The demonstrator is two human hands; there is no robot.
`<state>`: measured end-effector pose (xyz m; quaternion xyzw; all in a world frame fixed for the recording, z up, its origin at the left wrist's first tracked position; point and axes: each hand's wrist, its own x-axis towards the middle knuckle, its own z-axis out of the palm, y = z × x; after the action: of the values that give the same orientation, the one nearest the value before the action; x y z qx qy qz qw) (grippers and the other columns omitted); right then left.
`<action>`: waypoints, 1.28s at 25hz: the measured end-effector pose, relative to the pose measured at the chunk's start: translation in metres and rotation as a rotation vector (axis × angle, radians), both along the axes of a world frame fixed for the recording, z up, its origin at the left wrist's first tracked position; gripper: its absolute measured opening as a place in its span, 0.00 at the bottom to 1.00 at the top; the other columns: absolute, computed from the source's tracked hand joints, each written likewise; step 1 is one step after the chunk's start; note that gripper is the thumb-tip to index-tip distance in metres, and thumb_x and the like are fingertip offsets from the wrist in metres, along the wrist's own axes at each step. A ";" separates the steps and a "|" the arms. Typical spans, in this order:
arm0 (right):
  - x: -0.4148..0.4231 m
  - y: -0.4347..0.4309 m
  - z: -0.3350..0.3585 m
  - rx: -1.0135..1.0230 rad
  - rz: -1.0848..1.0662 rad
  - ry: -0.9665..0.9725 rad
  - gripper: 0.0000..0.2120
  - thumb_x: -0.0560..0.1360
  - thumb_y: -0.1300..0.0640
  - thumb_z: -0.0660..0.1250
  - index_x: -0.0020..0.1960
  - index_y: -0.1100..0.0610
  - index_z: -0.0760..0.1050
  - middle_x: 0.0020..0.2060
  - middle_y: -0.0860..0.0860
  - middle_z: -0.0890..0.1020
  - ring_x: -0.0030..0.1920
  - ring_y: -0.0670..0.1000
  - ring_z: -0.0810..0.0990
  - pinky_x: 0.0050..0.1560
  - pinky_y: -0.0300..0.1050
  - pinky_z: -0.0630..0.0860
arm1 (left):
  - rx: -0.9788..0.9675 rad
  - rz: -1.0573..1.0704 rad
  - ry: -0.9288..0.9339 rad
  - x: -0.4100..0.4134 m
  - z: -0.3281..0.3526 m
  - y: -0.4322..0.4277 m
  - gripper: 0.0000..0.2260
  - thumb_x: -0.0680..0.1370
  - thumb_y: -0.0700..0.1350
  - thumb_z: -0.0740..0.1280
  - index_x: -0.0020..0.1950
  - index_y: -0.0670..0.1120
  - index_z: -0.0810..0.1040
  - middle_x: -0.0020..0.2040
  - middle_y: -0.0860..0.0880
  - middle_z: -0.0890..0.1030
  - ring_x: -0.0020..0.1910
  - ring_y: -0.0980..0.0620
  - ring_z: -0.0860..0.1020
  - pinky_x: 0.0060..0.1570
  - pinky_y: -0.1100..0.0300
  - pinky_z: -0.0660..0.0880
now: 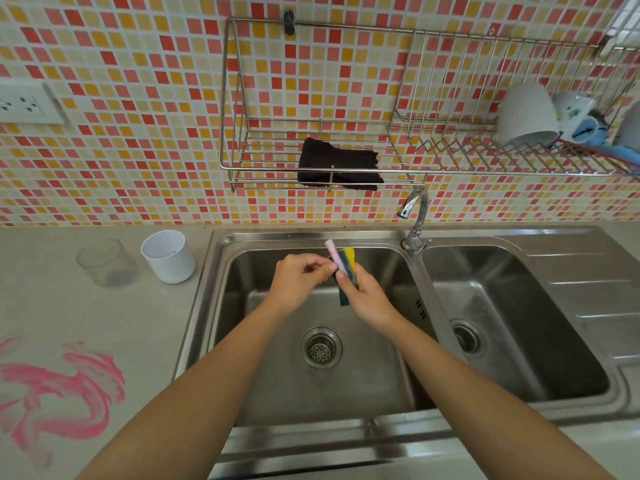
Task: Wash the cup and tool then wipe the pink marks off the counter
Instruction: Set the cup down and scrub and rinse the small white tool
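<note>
The narrow white tool [331, 248], streaked pink, is pinched by fingers of the left hand [300, 279]; just beyond them, a yellow-green sponge [349, 260] is gripped around it by the right hand [364, 296].

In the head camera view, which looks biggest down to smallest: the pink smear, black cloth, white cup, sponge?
1. pink smear, though it lies nearest the camera
2. black cloth
3. white cup
4. sponge, partly hidden by the right hand, so unsure

Two cups [168, 257] [106, 263], two basins [277, 375] [519, 341], one sponge [348, 263], one tool [330, 247], one cloth [337, 164], one tap [414, 216].
</note>
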<state>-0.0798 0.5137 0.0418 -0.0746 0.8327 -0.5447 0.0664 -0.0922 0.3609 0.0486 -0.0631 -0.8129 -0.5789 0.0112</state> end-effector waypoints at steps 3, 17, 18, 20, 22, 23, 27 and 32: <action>-0.003 0.002 0.003 0.039 0.104 -0.005 0.19 0.80 0.60 0.57 0.70 0.54 0.65 0.61 0.50 0.74 0.60 0.45 0.72 0.58 0.33 0.68 | 0.057 0.036 -0.035 -0.002 -0.001 0.002 0.06 0.74 0.43 0.71 0.49 0.45 0.84 0.40 0.46 0.84 0.37 0.58 0.79 0.48 0.59 0.79; -0.006 0.007 0.014 0.498 0.377 0.151 0.43 0.73 0.73 0.55 0.74 0.54 0.30 0.75 0.49 0.36 0.72 0.41 0.38 0.73 0.37 0.44 | 0.531 -0.014 -0.387 0.000 0.002 0.010 0.05 0.79 0.38 0.62 0.50 0.40 0.78 0.40 0.47 0.79 0.38 0.56 0.76 0.36 0.66 0.69; -0.006 0.005 0.017 0.408 0.376 0.107 0.42 0.72 0.74 0.55 0.75 0.54 0.33 0.76 0.49 0.40 0.73 0.41 0.41 0.73 0.37 0.45 | 0.508 -0.027 -0.380 -0.001 0.002 0.010 0.05 0.80 0.39 0.62 0.50 0.41 0.77 0.40 0.48 0.80 0.38 0.57 0.77 0.36 0.67 0.69; -0.007 0.001 0.021 0.160 0.324 -0.064 0.40 0.70 0.75 0.55 0.77 0.54 0.45 0.74 0.49 0.56 0.73 0.44 0.54 0.70 0.36 0.56 | 0.394 -0.019 -0.317 -0.001 0.003 0.010 0.05 0.80 0.41 0.62 0.47 0.43 0.77 0.40 0.49 0.81 0.36 0.60 0.78 0.36 0.68 0.72; -0.003 -0.003 0.026 -0.071 0.232 -0.251 0.38 0.68 0.75 0.54 0.75 0.52 0.54 0.67 0.51 0.68 0.65 0.48 0.67 0.59 0.40 0.68 | 0.176 0.040 -0.197 -0.002 0.002 0.009 0.04 0.78 0.44 0.66 0.46 0.45 0.78 0.41 0.49 0.82 0.37 0.57 0.79 0.40 0.65 0.72; -0.002 -0.004 0.028 -0.184 0.196 -0.311 0.36 0.67 0.75 0.53 0.72 0.53 0.58 0.63 0.52 0.72 0.61 0.48 0.71 0.54 0.41 0.69 | 0.037 0.064 -0.123 -0.002 0.002 0.010 0.05 0.77 0.46 0.68 0.47 0.45 0.79 0.41 0.50 0.82 0.38 0.56 0.78 0.41 0.64 0.72; -0.002 0.003 0.033 -0.600 0.075 -0.471 0.30 0.69 0.79 0.43 0.68 0.64 0.62 0.53 0.58 0.76 0.54 0.51 0.76 0.60 0.44 0.70 | -0.384 0.093 0.193 0.003 0.000 0.010 0.09 0.76 0.46 0.68 0.55 0.46 0.81 0.42 0.49 0.82 0.41 0.51 0.79 0.44 0.60 0.74; -0.002 0.007 0.036 -0.784 0.005 -0.523 0.28 0.69 0.77 0.43 0.65 0.64 0.65 0.54 0.59 0.76 0.55 0.54 0.76 0.54 0.41 0.77 | -0.472 0.021 0.365 0.006 -0.004 0.012 0.14 0.78 0.41 0.64 0.63 0.41 0.77 0.43 0.40 0.80 0.42 0.44 0.78 0.42 0.68 0.65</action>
<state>-0.0822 0.5210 0.0776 0.0438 0.5193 -0.8184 0.2420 -0.0859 0.3734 0.0442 -0.1585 -0.9101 -0.3530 0.1480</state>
